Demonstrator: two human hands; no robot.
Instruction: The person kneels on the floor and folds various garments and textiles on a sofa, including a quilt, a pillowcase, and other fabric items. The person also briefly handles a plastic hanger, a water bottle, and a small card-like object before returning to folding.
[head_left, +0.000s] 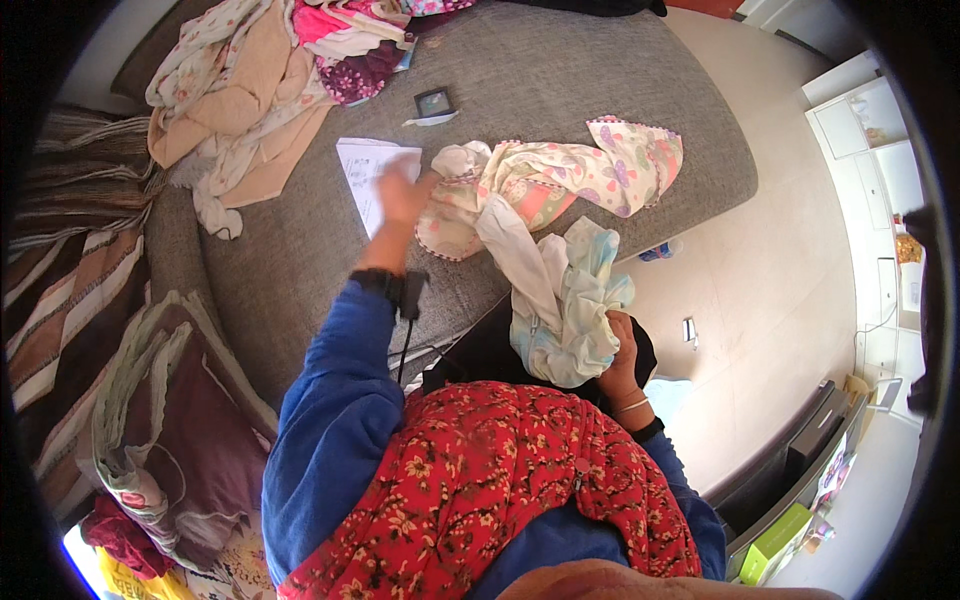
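Note:
On the grey sofa seat, my left hand (399, 191) is blurred, over the edge of a printed white paper (362, 169) and close to a patterned cloth (634, 165) with a striped edging. Whether its fingers hold anything cannot be told. My right hand (621, 360) grips the lower right side of a bunched pale garment (574, 330) with blue and yellow patches, above my lap. A white sleeve-like part of this garment reaches up onto the patterned cloth. Folds hide some of the right fingertips.
A dark-framed small object (433, 103) lies beyond the paper. Clothes and a beige blanket (255, 97) are heaped at the back left. A striped throw (67, 315) drapes the left side. A blue-labelled bottle (660, 250) and a small white object (688, 330) are on the floor (780, 225).

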